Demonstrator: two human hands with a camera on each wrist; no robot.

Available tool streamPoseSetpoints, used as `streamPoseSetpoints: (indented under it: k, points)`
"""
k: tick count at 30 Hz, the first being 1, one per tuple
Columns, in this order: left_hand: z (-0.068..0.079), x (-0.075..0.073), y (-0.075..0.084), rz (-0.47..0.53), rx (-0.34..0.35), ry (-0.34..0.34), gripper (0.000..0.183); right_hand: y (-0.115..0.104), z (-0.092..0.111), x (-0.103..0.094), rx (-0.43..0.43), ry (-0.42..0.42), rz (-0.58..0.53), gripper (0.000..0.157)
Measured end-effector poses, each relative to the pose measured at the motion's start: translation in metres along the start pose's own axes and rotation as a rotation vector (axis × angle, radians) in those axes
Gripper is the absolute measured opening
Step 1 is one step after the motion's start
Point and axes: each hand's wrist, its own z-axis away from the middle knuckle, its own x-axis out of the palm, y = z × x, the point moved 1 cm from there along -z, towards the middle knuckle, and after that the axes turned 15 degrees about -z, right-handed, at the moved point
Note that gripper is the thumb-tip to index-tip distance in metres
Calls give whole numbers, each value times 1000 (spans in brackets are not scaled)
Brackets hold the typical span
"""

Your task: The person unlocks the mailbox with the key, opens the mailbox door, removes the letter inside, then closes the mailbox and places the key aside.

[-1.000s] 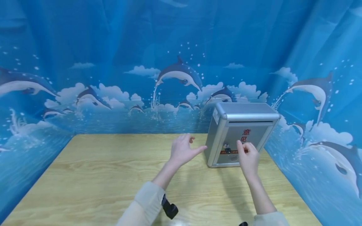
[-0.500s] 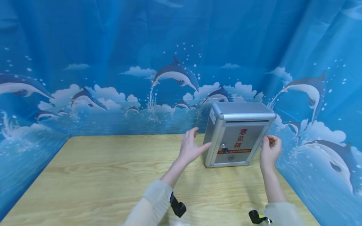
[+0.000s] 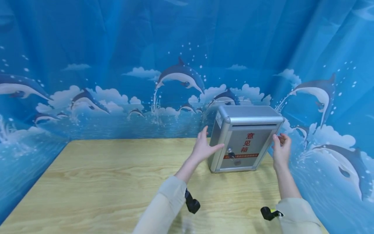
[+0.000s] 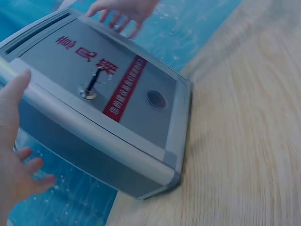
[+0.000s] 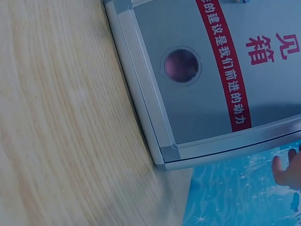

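Observation:
A silver metal suggestion box (image 3: 246, 135) with red lettering stands on the wooden table, its slot near the top of the front face. In the left wrist view a key (image 4: 95, 77) sticks out of the front lock (image 4: 86, 92). My left hand (image 3: 203, 148) is at the box's left side, thumb stretched over the front edge and fingers spread along the side; whether it touches I cannot tell. Beside the right edge is my right hand (image 3: 282, 152), fingers loosely bent and holding nothing. The right wrist view shows that hand (image 5: 289, 172) apart from the box.
The light wooden table (image 3: 117, 182) runs back to a blue dolphin-print curtain (image 3: 131, 48), which also closes off both sides. The box stands near the back right corner, close to the curtain.
My right hand has moved from in front of the box to its right side. My left hand has come rightward, up to the left side. The box stays in place on the table.

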Motion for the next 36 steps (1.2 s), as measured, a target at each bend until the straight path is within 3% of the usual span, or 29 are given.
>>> streamPoseSetpoints:
  k: [4, 9, 15, 27, 36]
  points:
    - [-8, 5, -2, 183, -56, -55, 104, 4, -3, 1, 88, -85, -82, 63]
    - [-15, 10, -1, 167, -66, -132, 110, 12, -4, 0, 141, -77, -126, 66]
    - [-20, 16, 3, 120, -24, -211, 117, 19, -6, 0, 182, -66, -154, 68]
    - [-26, 28, 10, 154, 1, -132, 120, 23, -9, 8, 185, -71, -68, 74]
    - [-24, 34, 21, 172, -75, -42, 118, 23, -6, 12, 210, -64, -97, 75]
